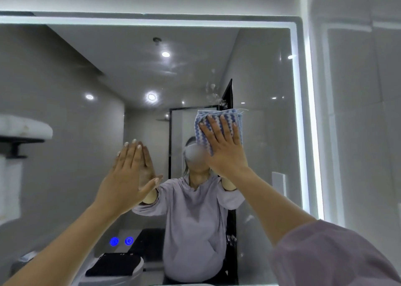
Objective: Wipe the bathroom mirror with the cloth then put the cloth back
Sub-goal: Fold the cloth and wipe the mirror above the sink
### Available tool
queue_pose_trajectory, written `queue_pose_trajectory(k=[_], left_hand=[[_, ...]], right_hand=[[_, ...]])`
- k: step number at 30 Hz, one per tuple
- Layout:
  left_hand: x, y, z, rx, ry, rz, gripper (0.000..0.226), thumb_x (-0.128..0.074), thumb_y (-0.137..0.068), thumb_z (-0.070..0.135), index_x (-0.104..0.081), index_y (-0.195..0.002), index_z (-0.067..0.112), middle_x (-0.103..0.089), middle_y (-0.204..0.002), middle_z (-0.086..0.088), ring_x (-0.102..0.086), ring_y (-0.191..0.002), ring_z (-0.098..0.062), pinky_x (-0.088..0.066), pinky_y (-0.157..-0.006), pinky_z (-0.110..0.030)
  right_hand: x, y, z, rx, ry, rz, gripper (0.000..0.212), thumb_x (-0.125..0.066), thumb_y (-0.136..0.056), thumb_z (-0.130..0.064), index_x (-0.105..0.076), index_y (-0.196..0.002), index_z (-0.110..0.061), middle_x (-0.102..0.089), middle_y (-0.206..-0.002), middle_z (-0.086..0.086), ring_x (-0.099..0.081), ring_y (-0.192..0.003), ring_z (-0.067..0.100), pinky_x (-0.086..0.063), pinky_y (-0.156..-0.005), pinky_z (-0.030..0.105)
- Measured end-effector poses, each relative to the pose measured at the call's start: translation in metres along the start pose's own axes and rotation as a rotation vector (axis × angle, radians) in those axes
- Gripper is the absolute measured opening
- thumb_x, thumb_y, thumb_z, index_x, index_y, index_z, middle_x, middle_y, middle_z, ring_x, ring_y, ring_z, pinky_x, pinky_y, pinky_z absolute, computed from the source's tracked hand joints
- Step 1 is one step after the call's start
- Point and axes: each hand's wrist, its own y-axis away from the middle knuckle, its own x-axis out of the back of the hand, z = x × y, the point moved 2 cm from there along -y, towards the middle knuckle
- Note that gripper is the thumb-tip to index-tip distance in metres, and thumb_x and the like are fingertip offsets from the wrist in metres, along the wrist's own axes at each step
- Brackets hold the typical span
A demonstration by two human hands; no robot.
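Note:
A large bathroom mirror point(65, 103) with a lit white border fills the view. My right hand point(225, 149) presses a folded blue-and-white striped cloth point(217, 117) flat against the glass, right of centre, fingers spread over it. Smears and droplets point(213, 92) mark the glass just above the cloth. My left hand point(128, 172) rests flat on the mirror left of centre, fingers together, holding nothing.
Two blue glowing touch buttons point(121, 241) sit low on the mirror. The mirror's lit right edge point(303, 112) meets a grey tiled wall point(358, 112). The reflection shows a person in a lilac hoodie, a toilet, a shelf at left and a shower door.

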Motion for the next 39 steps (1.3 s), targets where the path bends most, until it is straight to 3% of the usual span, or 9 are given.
queue_pose_trajectory(k=[5, 7, 10, 16, 22, 29, 36, 39], left_hand=[[-0.028, -0.01, 0.009, -0.019, 0.012, 0.032, 0.102, -0.004, -0.076, 0.077, 0.021, -0.142, 0.004, 0.025, -0.154, -0.012, 0.026, -0.141, -0.021, 0.006, -0.117, -0.035], [-0.038, -0.01, 0.01, -0.028, 0.036, 0.094, 0.101, -0.015, -0.081, 0.074, 0.016, -0.145, 0.003, 0.019, -0.156, -0.014, 0.021, -0.144, -0.022, 0.001, -0.118, -0.038], [-0.046, -0.01, 0.011, -0.04, 0.066, 0.153, 0.096, -0.025, -0.086, 0.067, 0.008, -0.147, 0.001, 0.012, -0.158, -0.015, 0.012, -0.146, -0.024, 0.007, -0.118, -0.034], [-0.049, -0.01, 0.009, -0.054, 0.099, 0.208, 0.091, -0.026, -0.087, 0.061, -0.001, -0.148, -0.001, 0.003, -0.158, -0.017, 0.006, -0.146, -0.026, 0.004, -0.118, -0.034], [-0.05, -0.011, 0.011, -0.052, 0.119, 0.243, 0.09, -0.027, -0.086, 0.06, -0.003, -0.147, -0.003, 0.003, -0.158, -0.017, 0.005, -0.147, -0.026, 0.003, -0.119, -0.035], [-0.047, -0.009, 0.012, -0.048, 0.108, 0.241, 0.091, -0.026, -0.086, 0.06, -0.002, -0.147, -0.003, 0.003, -0.158, -0.017, 0.007, -0.146, -0.025, 0.006, -0.119, -0.032], [-0.044, -0.008, 0.014, -0.047, 0.103, 0.241, 0.09, -0.024, -0.086, 0.06, 0.002, -0.147, -0.002, 0.008, -0.157, -0.017, 0.009, -0.146, -0.026, 0.008, -0.118, -0.033], [-0.045, -0.009, 0.014, -0.046, 0.102, 0.233, 0.091, -0.022, -0.086, 0.061, 0.004, -0.147, -0.001, 0.01, -0.157, -0.017, 0.011, -0.146, -0.025, 0.008, -0.118, -0.034]], right_hand=[[-0.001, 0.001, -0.001, -0.006, 0.011, 0.02, 0.071, -0.02, -0.096, -0.061, 0.022, -0.145, -0.033, 0.022, -0.158, -0.006, 0.027, -0.144, 0.018, 0.019, -0.116, 0.043], [-0.003, 0.001, -0.001, 0.001, 0.019, 0.029, 0.07, -0.019, -0.096, -0.062, 0.022, -0.145, -0.033, 0.021, -0.158, -0.005, 0.026, -0.144, 0.019, 0.016, -0.117, 0.044], [-0.006, 0.001, 0.004, 0.027, 0.034, 0.049, 0.069, -0.016, -0.094, -0.063, 0.018, -0.147, -0.033, 0.019, -0.158, -0.006, 0.022, -0.145, 0.019, 0.013, -0.118, 0.046], [0.004, -0.006, 0.028, 0.125, 0.138, 0.037, 0.069, -0.014, -0.093, -0.065, 0.006, -0.151, -0.035, 0.012, -0.16, -0.01, 0.019, -0.146, 0.018, 0.016, -0.118, 0.042], [0.016, -0.015, 0.067, -0.025, 0.143, 0.061, 0.068, -0.004, -0.092, -0.063, 0.009, -0.151, -0.032, 0.016, -0.159, -0.008, 0.021, -0.146, 0.017, 0.018, -0.117, 0.04], [0.023, -0.01, 0.121, -0.272, 0.064, 0.123, 0.067, -0.001, -0.089, -0.065, 0.011, -0.149, -0.036, 0.014, -0.159, -0.011, 0.027, -0.141, 0.011, 0.029, -0.109, 0.028], [0.017, -0.013, 0.121, -0.305, 0.061, 0.193, 0.06, 0.0, -0.093, -0.063, 0.007, -0.147, -0.037, 0.0, -0.161, -0.007, 0.008, -0.148, 0.017, 0.014, -0.118, 0.037], [0.018, -0.014, 0.111, -0.382, 0.046, 0.236, 0.062, -0.006, -0.094, -0.059, -0.003, -0.15, -0.033, -0.004, -0.161, -0.005, 0.012, -0.145, 0.013, 0.025, -0.113, 0.028]])
